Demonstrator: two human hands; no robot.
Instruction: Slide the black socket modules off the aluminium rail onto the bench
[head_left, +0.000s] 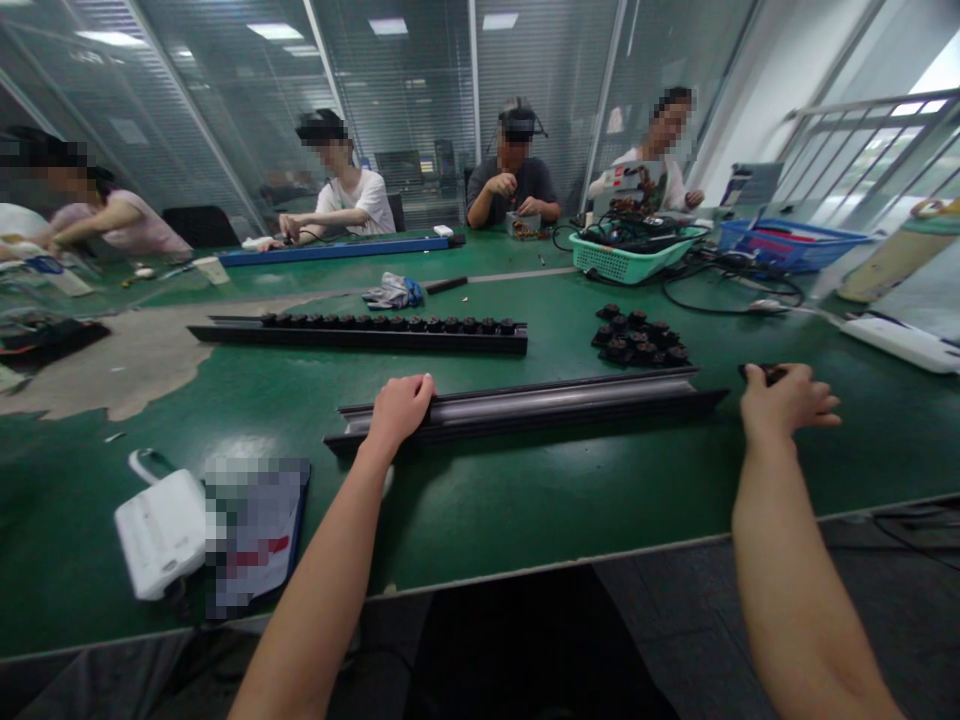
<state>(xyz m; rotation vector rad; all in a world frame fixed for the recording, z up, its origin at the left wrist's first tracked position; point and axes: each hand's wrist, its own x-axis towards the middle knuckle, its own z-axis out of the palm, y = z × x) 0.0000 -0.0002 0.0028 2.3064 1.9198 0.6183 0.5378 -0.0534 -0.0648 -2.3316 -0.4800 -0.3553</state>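
Observation:
A long black metal channel [570, 400] with a bare grey inside lies across the table in front of me. Near its left end my left hand [401, 405] grips it, fingers over the far edge. Beyond the channel's right end, my right hand [787, 402] pinches a small black part [754, 373], mostly hidden by the fingers. Similar black square parts [637, 340] with round tops lie in a loose pile behind the channel's right half. Farther back on the left, a second black channel [360, 338] holds a row of these parts.
A white device [161, 530] and a dark blue pouch [262, 535] lie at the front left. Gloves [394, 291], a green basket [622, 262] of cables, a blue basket [795, 250] and a white power strip [904, 340] stand farther off. Several people work across the table.

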